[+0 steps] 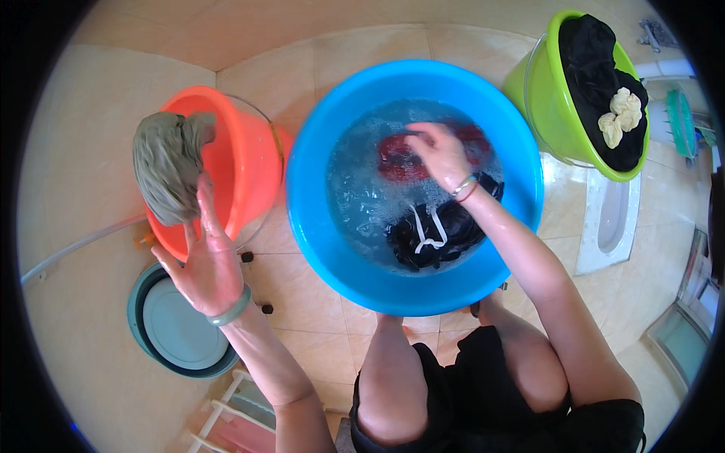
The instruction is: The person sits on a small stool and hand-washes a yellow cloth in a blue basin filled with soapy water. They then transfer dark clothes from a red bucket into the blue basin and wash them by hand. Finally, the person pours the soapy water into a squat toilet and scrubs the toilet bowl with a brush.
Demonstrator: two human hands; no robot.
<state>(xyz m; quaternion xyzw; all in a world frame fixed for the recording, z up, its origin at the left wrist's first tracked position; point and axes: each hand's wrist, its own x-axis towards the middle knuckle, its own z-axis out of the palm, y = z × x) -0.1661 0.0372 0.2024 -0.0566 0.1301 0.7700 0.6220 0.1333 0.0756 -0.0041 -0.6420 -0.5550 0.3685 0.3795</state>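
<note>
My left hand (pixel 198 260) is open, its fingers stretched toward a grey-green garment (pixel 168 162). The bunched garment is over the left rim of the orange bucket (pixel 260 162); whether it rests there or is in the air, I cannot tell. Its lower edge is right by my fingertips. Over the large blue basin (pixel 423 300), my right hand (pixel 438 151) hangs with fingers apart and nothing visible in them. Just below it, a dark red cloth (pixel 400 160) lies in the sudsy water. Nearer me in the basin floats a black garment (pixel 453 232) with a white drawstring.
At the far right stands a green bucket (pixel 521 83) heaped with black clothing (pixel 585 57) and pale yellow cloth pieces (pixel 625 109). A squat toilet (pixel 612 223) is set in the floor below it. A grey-green basin (pixel 185 325) and a white rack (pixel 219 411) are at the left.
</note>
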